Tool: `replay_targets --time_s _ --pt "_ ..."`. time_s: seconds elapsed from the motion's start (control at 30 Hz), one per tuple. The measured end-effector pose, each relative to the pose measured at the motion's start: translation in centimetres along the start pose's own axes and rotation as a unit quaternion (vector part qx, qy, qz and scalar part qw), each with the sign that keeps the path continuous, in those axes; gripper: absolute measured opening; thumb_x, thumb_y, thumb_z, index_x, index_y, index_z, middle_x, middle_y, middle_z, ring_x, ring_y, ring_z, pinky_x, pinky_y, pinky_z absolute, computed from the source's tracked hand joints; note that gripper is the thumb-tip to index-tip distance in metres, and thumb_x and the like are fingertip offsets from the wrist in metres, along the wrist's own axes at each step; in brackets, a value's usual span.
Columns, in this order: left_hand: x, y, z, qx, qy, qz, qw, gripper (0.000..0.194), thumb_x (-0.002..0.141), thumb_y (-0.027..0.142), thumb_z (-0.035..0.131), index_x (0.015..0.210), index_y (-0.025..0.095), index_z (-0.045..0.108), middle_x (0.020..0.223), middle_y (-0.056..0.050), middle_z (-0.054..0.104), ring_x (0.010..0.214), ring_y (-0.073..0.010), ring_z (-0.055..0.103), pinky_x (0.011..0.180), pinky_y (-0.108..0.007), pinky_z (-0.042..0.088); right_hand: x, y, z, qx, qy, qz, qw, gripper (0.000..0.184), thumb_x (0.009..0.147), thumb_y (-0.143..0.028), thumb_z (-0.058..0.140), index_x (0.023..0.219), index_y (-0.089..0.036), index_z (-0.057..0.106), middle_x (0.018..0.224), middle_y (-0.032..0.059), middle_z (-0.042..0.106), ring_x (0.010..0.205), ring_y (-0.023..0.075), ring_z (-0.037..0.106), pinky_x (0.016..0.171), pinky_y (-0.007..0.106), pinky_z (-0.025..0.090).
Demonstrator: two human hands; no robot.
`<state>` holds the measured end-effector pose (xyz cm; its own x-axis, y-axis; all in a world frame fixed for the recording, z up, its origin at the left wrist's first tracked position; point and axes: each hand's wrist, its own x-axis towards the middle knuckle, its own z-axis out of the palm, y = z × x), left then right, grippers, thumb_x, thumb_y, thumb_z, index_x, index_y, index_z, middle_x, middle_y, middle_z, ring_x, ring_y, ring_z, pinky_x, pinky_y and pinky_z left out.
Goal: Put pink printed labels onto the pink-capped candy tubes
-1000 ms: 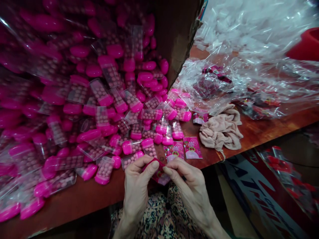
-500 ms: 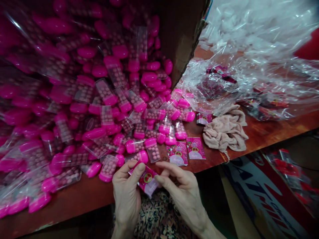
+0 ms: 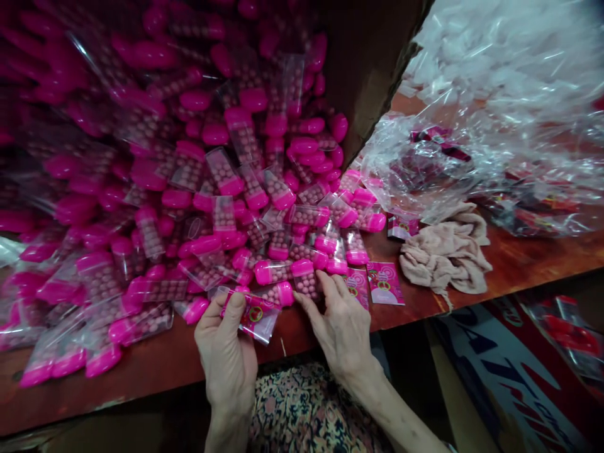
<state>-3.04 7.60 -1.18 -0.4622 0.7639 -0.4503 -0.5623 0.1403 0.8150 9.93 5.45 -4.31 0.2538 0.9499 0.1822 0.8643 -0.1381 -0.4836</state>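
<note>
My left hand is closed, pinching a pink printed plastic sleeve between thumb and fingers near the table's front edge. The sleeve's lower end is see-through and points right. My right hand reaches over the table edge, its thumb and fingertips at either side of a small clear candy box with a bright pink lid and pale round candies inside. That box still lies at the front of a large pile of candy boxes. Right of this hand lie two flat sleeves, one partly hidden by the fingers.
A cardboard wall rises beside the pile. A crumpled beige cloth lies on the reddish-brown table. Behind it are clear plastic bags and a small stack of sleeves. A printed carton stands below the table edge.
My right hand has left the sleeve and moved up to the candy box at the pile's front. My left hand keeps the sleeve, shifted left. The view has swung slightly left.
</note>
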Motion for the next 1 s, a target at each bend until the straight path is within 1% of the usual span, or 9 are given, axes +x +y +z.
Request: replay_targets --time_s 0.1,0.17,0.23,0.3,0.37,0.47,0.63,0.87,1.0 --pt "0.1 0.1 0.1 -0.005 -0.014 0.003 1.000 0.025 0.050 0.024 0.084 0.063 0.015 0.064 0.058 0.006 0.065 0.054 -0.0055 0.058 0.055 -0.014 0.048 0.2 0.3 -0.5 0.084 -0.008 0.031 0.996 0.034 0.081 -0.038 0.059 0.105 -0.013 0.061 0.093 0.0106 0.065 0.080 0.0246 0.062 0.069 0.038 0.050" --pt "0.2 0.3 0.2 -0.009 -0.022 0.004 1.000 0.024 0.052 0.024 0.083 0.063 0.015 0.064 0.058 0.006 0.065 0.054 -0.0055 0.058 0.056 -0.015 0.048 0.2 0.3 -1.2 0.168 -0.038 0.062 0.983 0.025 0.079 -0.036 0.061 0.093 -0.016 0.063 0.084 0.0068 0.065 0.076 0.0223 0.061 0.068 0.036 0.049" --pt "0.2 0.3 0.4 -0.014 -0.021 0.007 1.000 0.024 0.054 0.024 0.083 0.063 0.015 0.063 0.058 0.006 0.065 0.054 -0.0055 0.058 0.056 -0.015 0.048 -0.1 0.1 -2.1 0.282 -0.084 0.112 0.949 0.022 0.078 -0.037 0.063 0.087 -0.017 0.063 0.076 0.0034 0.064 0.070 0.0183 0.060 0.064 0.031 0.049" --pt "0.3 0.4 0.7 -0.019 -0.014 0.012 1.000 0.023 0.055 0.024 0.082 0.065 0.015 0.063 0.059 0.006 0.065 0.054 -0.0056 0.059 0.057 -0.016 0.048 -0.5 -0.2 -3.0 0.392 -0.136 0.158 0.896 0.023 0.077 -0.040 0.065 0.086 -0.018 0.063 0.073 0.0014 0.063 0.066 0.0148 0.058 0.059 0.027 0.049" --pt "0.3 0.3 1.0 -0.024 -0.009 0.019 0.999 0.023 0.056 0.023 0.082 0.066 0.016 0.063 0.060 0.007 0.066 0.055 -0.0058 0.059 0.058 -0.017 0.048 -1.0 -0.7 -3.7 0.465 -0.180 0.180 0.848 0.024 0.074 -0.039 0.068 0.085 -0.018 0.064 0.074 0.0007 0.063 0.065 0.0129 0.058 0.058 0.024 0.048" --pt "0.2 0.2 1.4 -0.034 -0.010 0.028 0.999 0.024 0.055 0.023 0.082 0.066 0.015 0.062 0.059 0.007 0.066 0.055 -0.0058 0.059 0.058 -0.017 0.048 -1.5 -1.3 -4.1 0.510 -0.213 0.186 0.812 0.023 0.072 -0.037 0.071 0.084 -0.018 0.065 0.073 -0.0003 0.062 0.064 0.0108 0.055 0.058 0.021 0.046" --pt "0.0 0.0 1.9 -0.044 -0.018 0.032 0.998 0.022 0.057 0.023 0.081 0.064 0.016 0.061 0.057 0.008 0.064 0.052 -0.0056 0.058 0.054 -0.017 0.047 -1.7 -1.7 -3.9 0.530 -0.224 0.199 0.793 0.023 0.070 -0.035 0.072 0.085 -0.019 0.065 0.072 -0.0019 0.061 0.061 0.0088 0.052 0.056 0.019 0.044" --pt "-0.1 -0.3 2.1 -0.031 -0.026 0.037 0.998 0.023 0.058 0.026 0.080 0.064 0.016 0.061 0.057 0.007 0.062 0.050 -0.0068 0.056 0.053 -0.019 0.047 -2.0 -1.7 -4.0 0.513 -0.250 0.192 0.798 0.021 0.071 -0.033 0.071 0.085 -0.019 0.065 0.070 -0.0026 0.059 0.061 0.0090 0.049 0.055 0.019 0.042" --pt "-0.1 -0.5 2.2 -0.016 -0.032 0.036 0.999 0.026 0.057 0.027 0.081 0.062 0.016 0.058 0.053 0.008 0.059 0.048 -0.0056 0.053 0.051 -0.017 0.044 -2.1 -1.7 -4.0 0.506 -0.270 0.186 0.798 0.019 0.070 -0.032 0.071 0.082 -0.018 0.064 0.068 -0.0028 0.058 0.060 0.0093 0.048 0.055 0.021 0.041"
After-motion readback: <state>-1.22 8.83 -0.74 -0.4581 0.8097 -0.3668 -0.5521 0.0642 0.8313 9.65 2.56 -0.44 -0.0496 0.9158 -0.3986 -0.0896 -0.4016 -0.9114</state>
